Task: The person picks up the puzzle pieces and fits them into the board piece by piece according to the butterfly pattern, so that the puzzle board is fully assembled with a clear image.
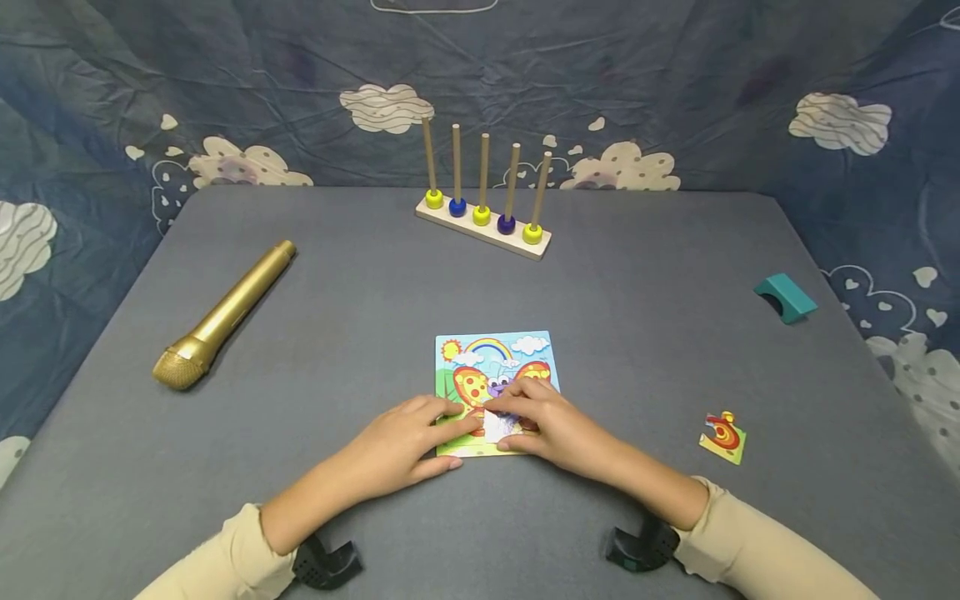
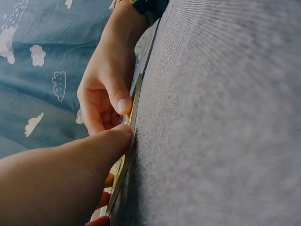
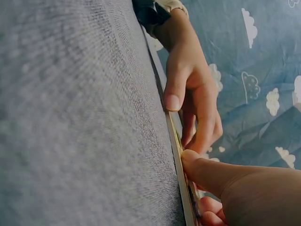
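A square picture puzzle (image 1: 491, 346) with a butterfly, rainbow and sun lies on the table. The left hand (image 1: 401, 437) rests at its lower left, fingertips on the picture and thumb by the lower edge. The right hand (image 1: 551, 421) touches the lower right part, its forefinger and thumb spread apart. Between them a whitish patch (image 1: 497, 426) with faint lines shows. Whether a piece sits under the right fingers is hidden. Both wrist views show the thumbs low at the puzzle's edge. A loose puzzle piece (image 1: 724, 437) with red and yellow swirls lies to the right.
A gold microphone (image 1: 225, 317) lies at the left. Toward the back stands a wooden peg rack (image 1: 483, 231) with yellow and blue beads on its rods. A teal arch block (image 1: 786, 297) is near the right edge of the grey table (image 1: 360, 275).
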A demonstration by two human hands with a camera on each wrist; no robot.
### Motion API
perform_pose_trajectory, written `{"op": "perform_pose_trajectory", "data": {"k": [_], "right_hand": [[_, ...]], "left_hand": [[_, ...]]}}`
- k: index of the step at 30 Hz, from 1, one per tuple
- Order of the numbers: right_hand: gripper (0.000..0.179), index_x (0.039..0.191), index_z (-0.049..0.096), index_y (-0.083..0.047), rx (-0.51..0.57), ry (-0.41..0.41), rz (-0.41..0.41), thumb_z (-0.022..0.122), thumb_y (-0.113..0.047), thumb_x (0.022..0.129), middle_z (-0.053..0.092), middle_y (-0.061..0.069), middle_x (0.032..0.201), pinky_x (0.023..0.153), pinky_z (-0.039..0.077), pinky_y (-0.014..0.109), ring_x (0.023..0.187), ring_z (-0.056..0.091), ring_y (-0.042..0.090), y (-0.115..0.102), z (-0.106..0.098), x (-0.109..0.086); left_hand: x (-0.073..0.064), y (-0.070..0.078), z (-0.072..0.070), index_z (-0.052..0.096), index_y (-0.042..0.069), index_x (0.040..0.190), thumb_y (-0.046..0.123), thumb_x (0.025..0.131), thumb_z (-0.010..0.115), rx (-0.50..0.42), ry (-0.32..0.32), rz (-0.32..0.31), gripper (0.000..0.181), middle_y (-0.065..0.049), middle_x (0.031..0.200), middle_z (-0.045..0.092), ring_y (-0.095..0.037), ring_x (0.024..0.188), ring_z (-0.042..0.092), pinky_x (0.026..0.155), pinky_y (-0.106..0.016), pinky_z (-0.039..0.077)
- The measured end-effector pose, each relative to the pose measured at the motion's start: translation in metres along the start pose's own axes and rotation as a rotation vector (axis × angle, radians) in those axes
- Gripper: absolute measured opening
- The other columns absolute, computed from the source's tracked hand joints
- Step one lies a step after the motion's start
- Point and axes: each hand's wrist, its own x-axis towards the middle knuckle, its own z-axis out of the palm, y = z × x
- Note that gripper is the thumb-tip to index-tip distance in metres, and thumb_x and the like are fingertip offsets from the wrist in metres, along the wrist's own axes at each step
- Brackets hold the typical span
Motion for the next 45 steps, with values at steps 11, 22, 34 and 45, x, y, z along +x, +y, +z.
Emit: {"op": "perform_pose_trajectory", "data": {"k": [11,22,34,45], "right_hand": [[0.041,0.114,0.065,-0.013,0.049,-0.043,0.021,0.073,-0.024,0.075,0.045,-0.007,0.1,0.069,0.037,0.024,0.084,0.04,0.009,-0.002,0.002,0.006],[0.055,0.128,0.049,-0.012,0.054,-0.13,0.019,0.07,-0.028,0.079,0.042,-0.004,0.123,0.092,0.036,0.034,0.112,0.039,0.012,-0.004,-0.035,-0.006],[0.079,0.133,0.043,-0.013,-0.141,0.191,0.134,0.081,-0.016,0.064,0.042,0.0,0.129,0.089,0.036,0.026,0.117,0.037,0.01,-0.009,-0.095,-0.069],[0.09,0.133,0.043,-0.01,-0.085,0.482,0.343,0.081,0.007,0.054,0.044,0.006,0.126,0.09,0.023,0.008,0.113,0.035,-0.001,0.015,-0.101,-0.132]], "left_hand": [[0.001,0.0,-0.002,0.058,0.024,0.122,0.038,0.087,0.057,0.028,-0.045,-0.031,0.038,-0.003,0.117,0.05,-0.02,0.101,0.047,0.08,-0.035,0.043],[0.002,-0.001,0.001,0.058,0.024,0.122,0.037,0.086,0.058,0.005,-0.015,-0.021,0.038,-0.001,0.118,0.049,-0.019,0.102,0.045,0.082,-0.034,0.041],[0.0,-0.001,0.003,0.057,0.024,0.123,0.036,0.086,0.058,-0.002,-0.001,-0.017,0.039,-0.001,0.118,0.048,-0.019,0.102,0.044,0.081,-0.034,0.041],[0.001,-0.001,0.002,0.058,0.023,0.123,0.035,0.086,0.059,-0.007,0.004,-0.013,0.039,-0.001,0.118,0.048,-0.019,0.102,0.045,0.081,-0.034,0.041]]}}
